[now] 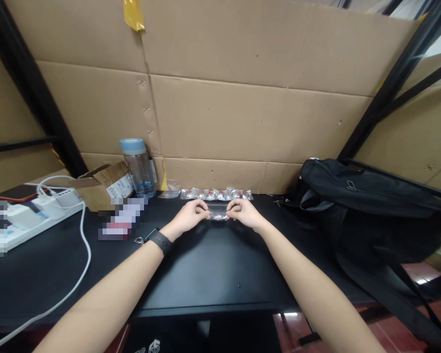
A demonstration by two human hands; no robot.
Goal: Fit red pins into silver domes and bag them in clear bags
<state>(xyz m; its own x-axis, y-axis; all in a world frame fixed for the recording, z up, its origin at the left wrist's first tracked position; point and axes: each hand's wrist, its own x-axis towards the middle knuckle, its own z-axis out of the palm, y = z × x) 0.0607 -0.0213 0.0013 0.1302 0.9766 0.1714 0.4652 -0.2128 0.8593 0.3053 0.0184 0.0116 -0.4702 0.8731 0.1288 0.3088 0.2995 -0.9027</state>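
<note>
Between my two hands is a small clear plastic bag (pixel 218 210), with something small and shiny along its lower edge that I cannot make out. My left hand (pixel 191 214), with a black watch (pixel 159 241) on the wrist, pinches the bag's left end. At the opposite end, the thumb and fingers of my right hand (pixel 245 214) are closed on it. Just behind, several small clear bags (pixel 216 194) with silvery and red contents lie in a row along the foot of the cardboard wall.
On the left stand a blue-lidded water bottle (pixel 138 169), an open cardboard box (pixel 99 189) and a white power strip (pixel 40 220) with a trailing cable (pixel 84 260). A black bag (pixel 360 211) fills the right side. Cardboard panels (pixel 220 117) back the black table (pixel 213 274).
</note>
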